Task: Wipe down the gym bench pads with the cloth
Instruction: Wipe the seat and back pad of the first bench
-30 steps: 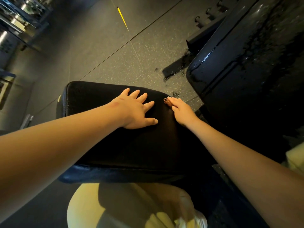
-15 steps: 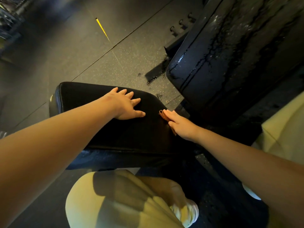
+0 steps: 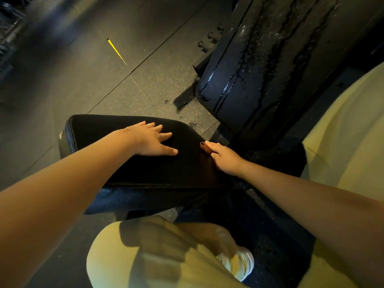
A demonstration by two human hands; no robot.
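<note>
A black seat pad (image 3: 108, 129) lies below me in the middle of the view. My left hand (image 3: 149, 140) rests flat on its top with fingers spread, holding nothing. My right hand (image 3: 225, 157) presses a small brown cloth (image 3: 205, 148) against the pad's right edge; only a strip of the cloth shows past the fingertips. The long black back pad (image 3: 270, 65) rises at the upper right, streaked with wet drips.
Speckled rubber floor tiles (image 3: 124, 59) with a yellow line (image 3: 115, 49) spread to the left. A wet patch (image 3: 185, 100) lies under the back pad. My yellow-trousered legs (image 3: 145, 256) and a pale shoe (image 3: 241, 265) fill the bottom; gym equipment blurs at upper left.
The view has shifted and both hands have stayed on the seat pad. My right hand with the cloth has slid a little down along the pad's right edge.
</note>
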